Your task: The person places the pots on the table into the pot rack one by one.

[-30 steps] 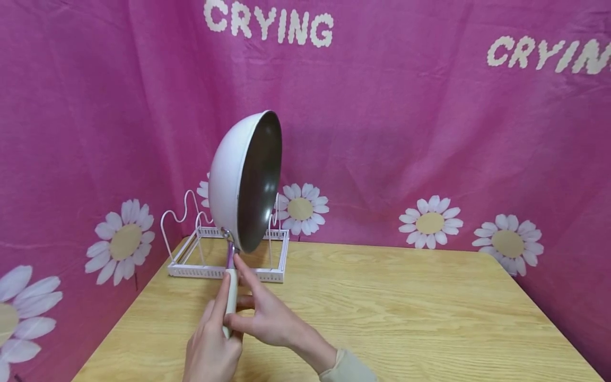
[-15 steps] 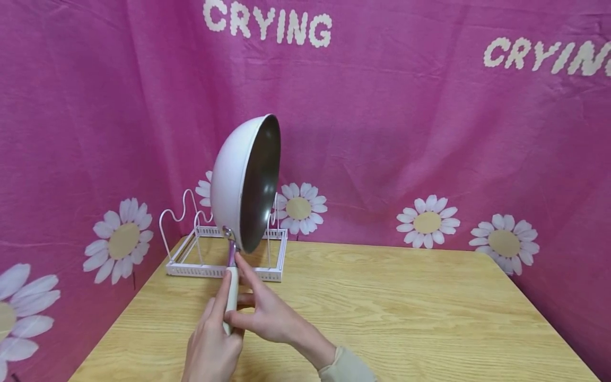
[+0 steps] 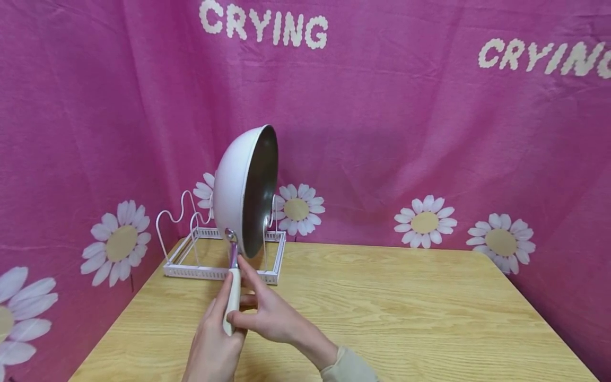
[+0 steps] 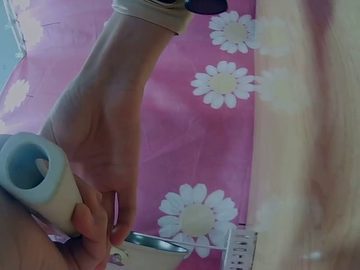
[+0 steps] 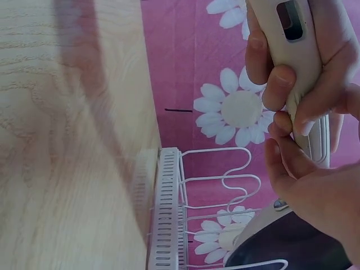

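Observation:
A wok (image 3: 234, 185), white outside and dark inside, stands on edge over a white wire pan rack (image 3: 195, 272), its dark inside facing right. Its pale handle (image 3: 233, 302) points down toward me. My left hand (image 3: 212, 339) grips the handle from the left, thumb along it. From the right, my right hand (image 3: 274, 313) holds the same handle, one finger reaching up near the bowl. In the right wrist view the bowl (image 5: 292, 247) lies beside the rack's wire dividers (image 5: 244, 183). Whether the wok touches the rack cannot be told.
The rack stands at the back left of a wooden table (image 3: 406, 307). Behind and left hangs a pink cloth (image 3: 363, 132) printed with daisies and lettering. Bare tabletop stretches to the right of the hands.
The wok has come down a little toward the rack, its upper rim lower than before. Both hands keep their hold on the handle. The head view has shifted slightly.

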The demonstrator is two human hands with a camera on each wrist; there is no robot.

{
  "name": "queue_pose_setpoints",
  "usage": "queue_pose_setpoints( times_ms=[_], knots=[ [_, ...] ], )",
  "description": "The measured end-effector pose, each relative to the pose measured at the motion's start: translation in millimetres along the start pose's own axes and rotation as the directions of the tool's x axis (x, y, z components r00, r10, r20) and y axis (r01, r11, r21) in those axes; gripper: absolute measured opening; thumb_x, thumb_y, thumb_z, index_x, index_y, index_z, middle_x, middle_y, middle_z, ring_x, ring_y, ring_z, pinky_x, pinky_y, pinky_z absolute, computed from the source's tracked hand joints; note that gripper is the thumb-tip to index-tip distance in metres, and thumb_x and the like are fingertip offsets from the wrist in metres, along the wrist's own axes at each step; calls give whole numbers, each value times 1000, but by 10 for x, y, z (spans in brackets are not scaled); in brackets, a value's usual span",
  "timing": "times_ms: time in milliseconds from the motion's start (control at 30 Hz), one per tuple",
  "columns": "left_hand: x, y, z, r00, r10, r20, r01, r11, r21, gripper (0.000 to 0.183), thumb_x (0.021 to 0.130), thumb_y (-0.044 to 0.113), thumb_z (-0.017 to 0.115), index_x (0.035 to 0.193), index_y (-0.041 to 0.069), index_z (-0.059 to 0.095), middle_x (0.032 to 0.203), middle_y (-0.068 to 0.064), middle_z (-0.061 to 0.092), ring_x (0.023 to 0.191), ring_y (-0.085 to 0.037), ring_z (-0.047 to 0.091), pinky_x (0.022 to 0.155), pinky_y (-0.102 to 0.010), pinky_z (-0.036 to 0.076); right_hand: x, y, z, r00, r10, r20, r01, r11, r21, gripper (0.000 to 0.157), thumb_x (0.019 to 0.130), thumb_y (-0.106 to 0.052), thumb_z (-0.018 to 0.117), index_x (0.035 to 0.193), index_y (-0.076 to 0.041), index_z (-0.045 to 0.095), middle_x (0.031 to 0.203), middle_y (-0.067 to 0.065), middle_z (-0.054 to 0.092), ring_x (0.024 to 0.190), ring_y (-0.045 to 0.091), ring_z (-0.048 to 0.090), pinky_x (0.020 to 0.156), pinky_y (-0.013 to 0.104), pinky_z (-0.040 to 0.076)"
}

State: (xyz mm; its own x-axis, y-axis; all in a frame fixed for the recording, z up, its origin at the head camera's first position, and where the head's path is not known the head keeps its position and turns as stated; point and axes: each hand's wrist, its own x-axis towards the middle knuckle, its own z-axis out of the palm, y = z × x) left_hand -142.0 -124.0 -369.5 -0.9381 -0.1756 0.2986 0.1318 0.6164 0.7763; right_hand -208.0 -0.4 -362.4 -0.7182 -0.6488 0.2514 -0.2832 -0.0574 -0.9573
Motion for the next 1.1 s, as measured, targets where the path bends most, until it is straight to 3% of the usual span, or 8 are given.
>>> queue_pose_setpoints(
  times_ms=[200,367,600,900,1100],
  knots=[
    [-6,-91,21,1000,4,1,-4,999,54,93,74,-3,68,157,21,32,122,-14,62,103,-28,60,85,-46,49,8,103,29,1000,0,24,0,999,34,96,86,1,62,161,-23,7,154,17,37,114,11,63,83,22,56],
    [6,-163,62,1000,0,26,-2,998,68,95,72,-4,69,156,19,32,125,-16,62,105,-30,61,87,-49,49,-3,185,29,1000,19,20,-20,998,62,97,85,4,61,161,-24,7,157,14,32,111,10,64,81,22,56],
    [11,-211,91,999,-23,37,18,993,115,95,72,0,70,156,21,33,122,-14,63,100,-30,62,79,-48,50,-12,238,31,999,41,26,-43,997,71,97,86,4,61,161,-19,5,157,17,34,116,16,63,84,22,56],
    [1,-205,104,994,-70,83,62,994,91,95,73,0,67,158,21,29,145,-16,52,122,-37,57,92,-57,49,-32,271,52,998,60,20,-61,996,63,96,85,2,62,161,-20,7,150,14,40,110,10,64,84,21,55],
    [17,-223,149,994,-65,90,57,995,85,96,74,1,66,158,21,26,145,-18,51,122,-37,56,94,-58,48,-25,282,32,998,69,4,-69,995,70,95,85,3,62,161,-23,11,144,13,46,105,11,65,80,20,55]
  ],
)
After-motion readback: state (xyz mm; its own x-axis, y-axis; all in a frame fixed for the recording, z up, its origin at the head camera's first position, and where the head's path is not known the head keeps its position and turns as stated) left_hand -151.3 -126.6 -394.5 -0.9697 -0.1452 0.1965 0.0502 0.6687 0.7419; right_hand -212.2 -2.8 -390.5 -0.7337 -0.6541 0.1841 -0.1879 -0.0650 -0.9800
